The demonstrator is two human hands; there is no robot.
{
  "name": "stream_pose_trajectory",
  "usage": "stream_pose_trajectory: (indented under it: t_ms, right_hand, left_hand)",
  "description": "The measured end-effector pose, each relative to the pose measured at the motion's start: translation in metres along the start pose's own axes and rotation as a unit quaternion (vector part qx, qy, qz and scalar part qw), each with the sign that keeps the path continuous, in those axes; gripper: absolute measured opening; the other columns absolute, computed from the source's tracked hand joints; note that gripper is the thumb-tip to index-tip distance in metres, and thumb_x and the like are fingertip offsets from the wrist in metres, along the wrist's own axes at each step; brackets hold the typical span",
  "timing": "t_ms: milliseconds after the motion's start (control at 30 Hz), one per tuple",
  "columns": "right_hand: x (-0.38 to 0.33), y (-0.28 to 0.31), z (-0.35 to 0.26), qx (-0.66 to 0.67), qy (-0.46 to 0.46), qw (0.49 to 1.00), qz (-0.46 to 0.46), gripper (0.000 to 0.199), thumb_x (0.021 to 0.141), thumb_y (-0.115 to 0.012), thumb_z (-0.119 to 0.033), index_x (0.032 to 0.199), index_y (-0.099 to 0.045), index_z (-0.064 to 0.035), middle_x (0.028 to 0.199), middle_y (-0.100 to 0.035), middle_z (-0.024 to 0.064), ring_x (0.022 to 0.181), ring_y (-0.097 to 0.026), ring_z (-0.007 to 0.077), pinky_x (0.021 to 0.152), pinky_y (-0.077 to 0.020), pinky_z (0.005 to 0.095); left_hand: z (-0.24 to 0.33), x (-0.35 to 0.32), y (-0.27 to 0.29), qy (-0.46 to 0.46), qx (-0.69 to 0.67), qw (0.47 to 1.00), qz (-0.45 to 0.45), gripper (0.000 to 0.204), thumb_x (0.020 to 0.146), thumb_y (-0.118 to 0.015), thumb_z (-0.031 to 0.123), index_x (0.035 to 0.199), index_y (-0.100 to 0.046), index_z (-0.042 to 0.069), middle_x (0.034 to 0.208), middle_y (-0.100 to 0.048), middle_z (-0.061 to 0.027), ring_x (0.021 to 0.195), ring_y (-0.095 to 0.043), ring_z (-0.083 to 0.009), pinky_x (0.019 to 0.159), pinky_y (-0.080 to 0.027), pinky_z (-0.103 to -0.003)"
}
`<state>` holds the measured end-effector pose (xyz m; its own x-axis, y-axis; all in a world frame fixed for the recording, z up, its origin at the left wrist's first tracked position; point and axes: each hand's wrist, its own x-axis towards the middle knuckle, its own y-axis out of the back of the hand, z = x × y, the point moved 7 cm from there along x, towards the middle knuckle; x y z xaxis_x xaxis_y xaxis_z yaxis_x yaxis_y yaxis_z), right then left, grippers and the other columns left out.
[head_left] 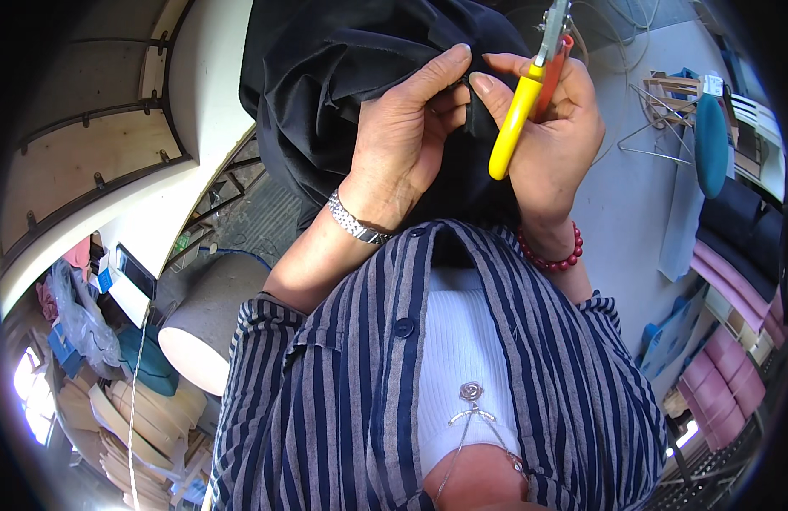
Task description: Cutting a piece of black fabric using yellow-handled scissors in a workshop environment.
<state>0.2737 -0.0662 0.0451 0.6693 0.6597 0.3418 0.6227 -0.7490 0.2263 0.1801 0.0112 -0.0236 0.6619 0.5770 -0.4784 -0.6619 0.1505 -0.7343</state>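
Black fabric (300, 102) lies in loose folds in front of me, at the top of the view. My left hand (402, 128) is closed, thumb and fingers pinching an edge of it. Close beside it, my right hand (564, 145) keeps a pair of pliers (517, 128) tucked in its palm, one handle yellow and the other red. The metal head of the tool points away from me. The thumb and index finger of that same hand come together at the fabric edge, almost meeting the left thumb. What lies between the fingertips is too small to make out.
Curved wooden frames (87, 162) stand at the left. Below them are a grey roll (215, 315), a phone (136, 271) and a plastic bag (87, 315). At the right are wire hangers (667, 128), a teal oval pad (710, 145) and pink upholstered pieces (722, 383).
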Motion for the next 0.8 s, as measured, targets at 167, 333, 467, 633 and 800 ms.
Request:
stream_pose_trajectory:
  t_ms: [167, 333, 467, 633, 800]
  right_hand:
    - [0.0, -0.005, 0.003, -0.011, -0.091, 0.996, -0.008, 0.027, 0.076, -0.07, -0.001, 0.098, -0.055, -0.0006, 0.091, -0.066, 0.0086, 0.071, -0.06, 0.0086, 0.064, -0.0466, 0.0171]
    - [0.001, -0.001, 0.007, 0.002, -0.042, 0.999, -0.003, 0.027, 0.077, -0.069, -0.002, 0.099, -0.054, -0.0011, 0.091, -0.066, 0.0088, 0.067, -0.059, 0.0066, 0.059, -0.0446, 0.0156]
    - [-0.011, 0.004, 0.007, 0.081, -0.109, 0.991, 0.013, 0.027, 0.077, -0.07, -0.002, 0.096, -0.051, -0.0039, 0.093, -0.065, 0.0096, 0.054, -0.05, 0.0026, 0.047, -0.0359, 0.0142]
    - [-0.031, 0.006, 0.016, 0.061, -0.12, 0.991, 0.023, 0.032, 0.07, -0.076, -0.004, 0.092, -0.053, -0.0021, 0.081, -0.059, 0.0016, 0.07, -0.052, 0.0054, 0.065, -0.0427, 0.0194]
    - [-0.019, 0.015, 0.025, 0.075, -0.134, 0.985, 0.081, 0.025, 0.074, -0.07, 0.002, 0.089, -0.051, -0.0053, 0.075, -0.054, -0.001, 0.051, -0.045, 0.0028, 0.044, -0.0345, 0.0164]
  left_hand:
    - [0.007, -0.003, 0.0, -0.046, 0.045, 0.998, 0.013, 0.014, 0.078, -0.07, 0.013, 0.089, -0.069, 0.004, 0.08, -0.067, -0.0035, 0.071, -0.062, -0.0106, 0.061, -0.047, -0.021]
    - [0.01, 0.002, 0.002, -0.027, 0.056, 0.998, -0.004, 0.012, 0.079, -0.07, 0.012, 0.087, -0.069, 0.003, 0.078, -0.066, -0.003, 0.068, -0.06, -0.0107, 0.061, -0.047, -0.022]
    - [0.01, 0.003, -0.001, 0.032, -0.015, 0.999, -0.007, 0.01, 0.081, -0.067, 0.012, 0.084, -0.067, 0.002, 0.076, -0.065, -0.0039, 0.066, -0.059, -0.0108, 0.062, -0.049, -0.023]
    - [0.011, 0.005, -0.01, 0.026, -0.043, 0.998, -0.028, 0.01, 0.082, -0.066, 0.012, 0.082, -0.066, 0.002, 0.075, -0.064, -0.0046, 0.066, -0.06, -0.012, 0.064, -0.051, -0.024]
    - [0.018, 0.008, -0.014, 0.013, -0.051, 0.998, -0.04, 0.009, 0.084, -0.062, 0.012, 0.086, -0.065, 0.003, 0.082, -0.066, -0.0078, 0.079, -0.064, -0.0189, 0.074, -0.052, -0.032]
